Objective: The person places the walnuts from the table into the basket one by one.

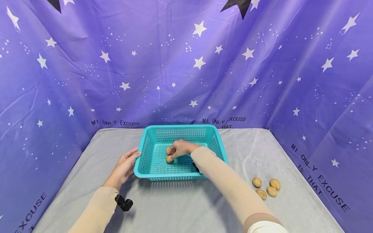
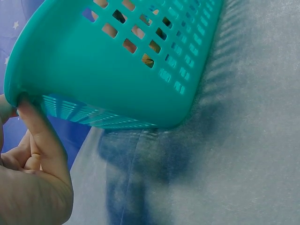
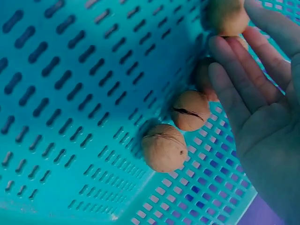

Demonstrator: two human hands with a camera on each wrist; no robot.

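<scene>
A turquoise plastic basket (image 1: pixel 182 175) with perforated walls stands on the cloth-covered table. My left hand (image 1: pixel 124 165) grips its left rim; in the left wrist view a finger (image 2: pixel 44 131) lies under the rim's edge. My right hand (image 1: pixel 183 148) reaches down inside the basket and pinches a walnut (image 1: pixel 170 159) between thumb and fingers. In the right wrist view this walnut (image 3: pixel 228 18) is partly covered by the thumb. Below the fingers, a walnut (image 3: pixel 164 148) and another walnut (image 3: pixel 190 110) lie against the basket wall, with a further one half hidden behind the fingertips.
Several walnuts (image 1: pixel 272 191) lie in a loose group on the grey cloth (image 1: pixel 294 210), right of the basket and beyond the right forearm. A purple star-printed curtain (image 1: pixel 180 64) encloses the table at the back and both sides.
</scene>
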